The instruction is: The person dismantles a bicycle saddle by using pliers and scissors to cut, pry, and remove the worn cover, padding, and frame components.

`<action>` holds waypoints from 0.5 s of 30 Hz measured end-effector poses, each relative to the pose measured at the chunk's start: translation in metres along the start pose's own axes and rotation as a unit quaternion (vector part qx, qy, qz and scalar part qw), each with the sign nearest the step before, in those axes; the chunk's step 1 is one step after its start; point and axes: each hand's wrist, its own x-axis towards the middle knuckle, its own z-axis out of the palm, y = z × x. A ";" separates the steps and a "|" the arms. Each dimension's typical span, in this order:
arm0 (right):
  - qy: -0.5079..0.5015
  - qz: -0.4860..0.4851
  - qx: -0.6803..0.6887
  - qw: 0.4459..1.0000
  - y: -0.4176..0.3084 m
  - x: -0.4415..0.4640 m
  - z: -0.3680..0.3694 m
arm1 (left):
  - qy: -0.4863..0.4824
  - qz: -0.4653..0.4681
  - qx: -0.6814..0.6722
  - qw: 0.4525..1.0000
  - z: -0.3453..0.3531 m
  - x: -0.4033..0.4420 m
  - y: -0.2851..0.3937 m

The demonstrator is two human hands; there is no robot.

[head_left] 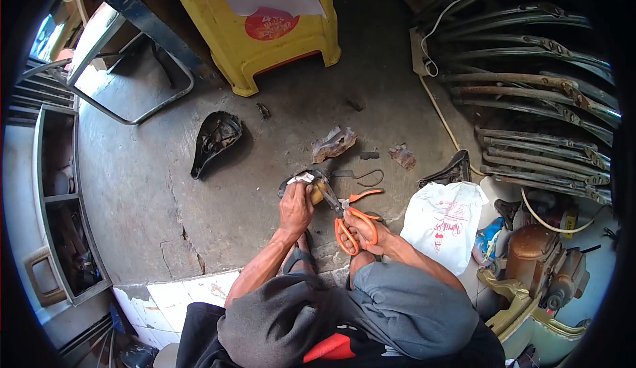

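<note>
My left hand [296, 208] is closed on a small dark and yellowish piece [317, 192] with a pale scrap on top, held low between my feet. My right hand [362, 231] is wrapped round the orange handles of a pair of scissors [338, 232], whose dark blades point up and left to that piece. Just beyond them lies a second orange-handled tool [366, 194], partly hidden by the scissors and my right hand. A thin dark looped strip [370, 176] lies on the floor above it. My fingertips on the held piece are partly hidden.
A torn brown piece [333, 144] and a black saddle-shaped shell [217, 141] lie on the floor. Ahead stands a yellow stool [265, 50]. On the right are a white plastic bag [444, 225], stacked metal tubes [530, 93] and a brown motor [532, 252]. A metal-framed chair [136, 119] stands left.
</note>
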 end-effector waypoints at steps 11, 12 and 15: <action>0.007 0.040 -0.009 0.999 -0.035 0.032 0.009 | -0.034 0.108 0.012 0.993 -0.005 -0.004 -0.004; 0.011 0.027 -0.010 1.000 -0.035 0.034 0.011 | -0.046 0.111 0.011 0.993 -0.007 -0.005 -0.004; 0.004 0.072 -0.064 0.995 -0.031 0.036 0.008 | -0.050 0.116 0.004 0.992 -0.007 -0.010 -0.008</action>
